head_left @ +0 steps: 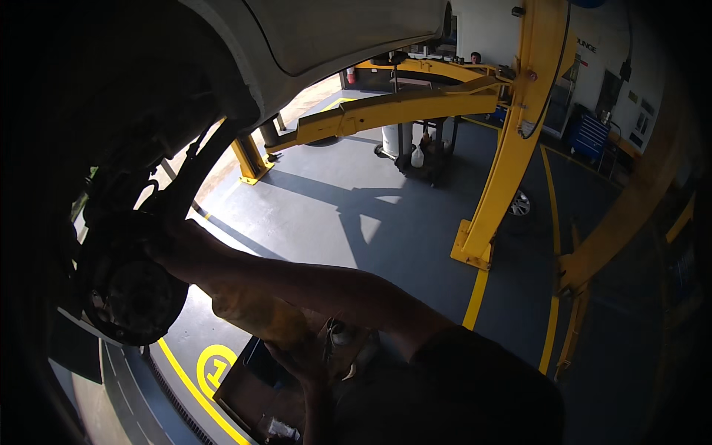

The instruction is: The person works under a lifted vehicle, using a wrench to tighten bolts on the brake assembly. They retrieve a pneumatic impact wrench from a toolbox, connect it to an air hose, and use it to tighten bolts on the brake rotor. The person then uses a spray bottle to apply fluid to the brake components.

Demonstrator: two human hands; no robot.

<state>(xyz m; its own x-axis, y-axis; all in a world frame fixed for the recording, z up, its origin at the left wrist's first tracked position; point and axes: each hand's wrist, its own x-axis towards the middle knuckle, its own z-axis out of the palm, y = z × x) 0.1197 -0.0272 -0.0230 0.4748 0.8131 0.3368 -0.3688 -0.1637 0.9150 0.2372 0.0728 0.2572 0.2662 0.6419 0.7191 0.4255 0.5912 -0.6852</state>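
My right arm reaches across to a raised car's dark wheel hub (137, 297) at the left, and my right hand (178, 252) is at its upper edge, the fingers lost in shadow. Below that arm, my left hand (293, 356) grips what looks like a yellow cloth (263, 315). Under my hands stands a dark trolley tray (245, 386) with small items on it. The dark wheel arch and underside hang above the hub.
The car's body (341, 30) fills the top left. A yellow lift arm (400, 107) meets a post (482, 222) on the right. Beyond are a wheeled cart (426, 167), a loose wheel (519, 200), a blue tool chest (586, 141) and a distant person (475, 58).
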